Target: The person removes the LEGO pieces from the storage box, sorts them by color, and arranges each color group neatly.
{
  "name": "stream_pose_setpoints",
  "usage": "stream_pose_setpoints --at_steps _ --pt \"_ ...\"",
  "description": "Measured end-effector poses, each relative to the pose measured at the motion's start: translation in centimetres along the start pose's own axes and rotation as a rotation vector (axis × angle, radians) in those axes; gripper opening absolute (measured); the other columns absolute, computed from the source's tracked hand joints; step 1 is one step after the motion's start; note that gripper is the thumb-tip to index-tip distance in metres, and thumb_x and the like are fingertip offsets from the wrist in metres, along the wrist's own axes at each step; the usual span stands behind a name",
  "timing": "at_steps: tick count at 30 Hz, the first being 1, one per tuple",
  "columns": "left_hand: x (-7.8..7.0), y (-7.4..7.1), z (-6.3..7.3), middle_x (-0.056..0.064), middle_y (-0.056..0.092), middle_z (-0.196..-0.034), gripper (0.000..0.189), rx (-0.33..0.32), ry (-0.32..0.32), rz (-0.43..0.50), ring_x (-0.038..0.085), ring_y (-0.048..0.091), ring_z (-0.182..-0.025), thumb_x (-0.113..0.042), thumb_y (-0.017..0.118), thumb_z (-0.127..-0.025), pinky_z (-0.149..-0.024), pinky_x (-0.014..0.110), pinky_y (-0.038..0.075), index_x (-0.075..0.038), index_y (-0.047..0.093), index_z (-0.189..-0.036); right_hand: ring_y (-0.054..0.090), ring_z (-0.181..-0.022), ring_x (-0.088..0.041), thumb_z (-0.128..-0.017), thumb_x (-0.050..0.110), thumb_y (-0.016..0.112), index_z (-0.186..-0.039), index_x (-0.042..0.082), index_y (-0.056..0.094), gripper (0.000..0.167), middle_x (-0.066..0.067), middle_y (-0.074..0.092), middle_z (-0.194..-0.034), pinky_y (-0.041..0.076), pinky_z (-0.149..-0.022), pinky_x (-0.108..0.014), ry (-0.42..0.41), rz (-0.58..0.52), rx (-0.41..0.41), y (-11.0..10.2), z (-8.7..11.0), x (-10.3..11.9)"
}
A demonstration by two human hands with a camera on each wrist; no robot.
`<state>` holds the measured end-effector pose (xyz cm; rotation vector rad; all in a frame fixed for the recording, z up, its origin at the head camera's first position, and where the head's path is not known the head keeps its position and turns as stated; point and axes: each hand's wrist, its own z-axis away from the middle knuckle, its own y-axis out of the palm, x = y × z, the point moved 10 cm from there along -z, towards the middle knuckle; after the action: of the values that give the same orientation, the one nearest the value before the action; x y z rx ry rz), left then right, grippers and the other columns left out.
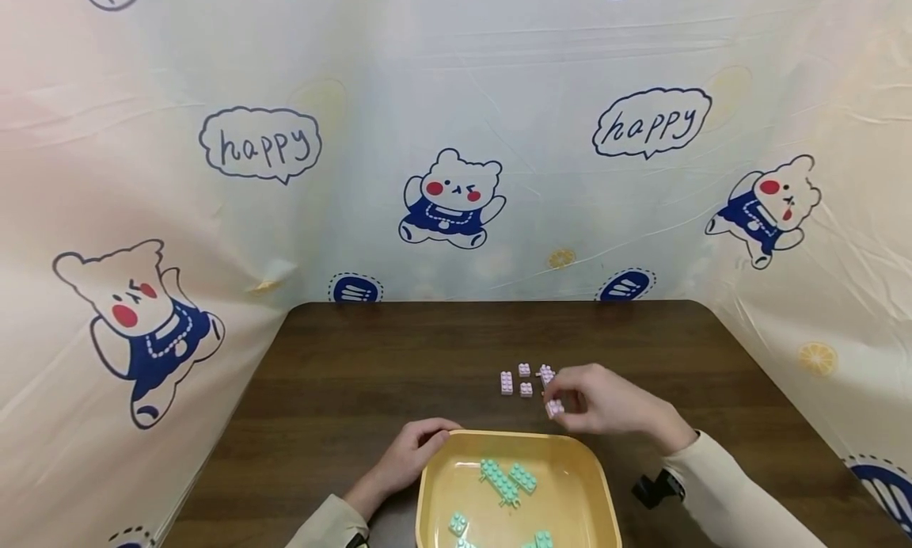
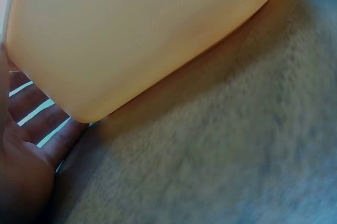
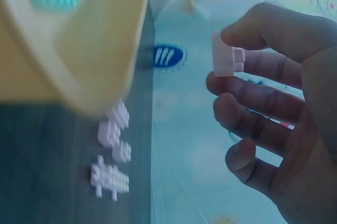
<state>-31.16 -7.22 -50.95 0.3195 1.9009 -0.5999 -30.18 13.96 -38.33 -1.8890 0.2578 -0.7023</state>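
Between thumb and fingertips, my right hand [image 1: 606, 401] pinches a small pink building brick [image 3: 222, 58], its studs facing the palm in the right wrist view. The other fingers are loosely bent. Just beyond that hand on the table lie several pink bricks: a long one [image 1: 507, 383], two small ones, and a piece with side pegs [image 1: 545, 374], partly behind the hand. My left hand [image 1: 413, 454] holds the far left corner of a yellow tray [image 1: 520, 435], its fingers along the outer wall [image 2: 158, 34]. Inside the tray are several mint-green bricks [image 1: 500, 481].
The dark wooden table [image 1: 385, 358] extends past the tray to a printed curtain [image 1: 549, 73] at the back and both sides. A black strap [image 1: 659, 489] sits at my right sleeve. The tray's near side runs out of the head view.
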Motion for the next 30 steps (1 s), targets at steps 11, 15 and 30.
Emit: stream_pose_setpoints --at_steps 11,15,30 --pt "0.5 0.1 0.0 0.014 0.071 -0.107 0.025 0.006 -0.019 -0.005 0.017 0.068 -0.092 -0.016 0.048 -0.103 -0.073 0.033 0.058 -0.007 0.068 -0.114 0.054 -0.065 -0.006 -0.086 0.015 0.073 -0.100 0.022 0.067 0.016 0.012 0.059 -0.078 0.048 -0.055 -0.021 0.117 -0.059 -0.073 -1.9 -1.9 -4.7" --pt "0.7 0.0 0.0 0.014 0.071 -0.108 0.025 0.005 -0.037 -0.013 0.018 0.068 -0.093 -0.014 0.047 -0.103 -0.073 0.033 0.058 -0.006 0.068 -0.115 0.052 -0.065 -0.004 -0.086 0.017 0.073 -0.099 0.020 0.068 0.014 0.012 0.058 -0.076 0.049 -0.056 -0.022 0.127 -0.065 -0.081 -1.8 -2.6 -5.6" --pt "-2.1 0.1 -0.1 0.023 0.069 -0.107 0.026 0.032 -0.053 0.004 0.027 0.068 -0.091 -0.009 0.046 -0.103 -0.074 0.038 0.058 0.004 0.066 -0.114 0.054 -0.067 -0.006 -0.086 0.017 0.071 -0.100 0.022 0.068 0.016 0.011 0.061 -0.080 0.050 -0.059 -0.023 0.218 -0.052 -0.063 -0.9 -4.9 -9.1"
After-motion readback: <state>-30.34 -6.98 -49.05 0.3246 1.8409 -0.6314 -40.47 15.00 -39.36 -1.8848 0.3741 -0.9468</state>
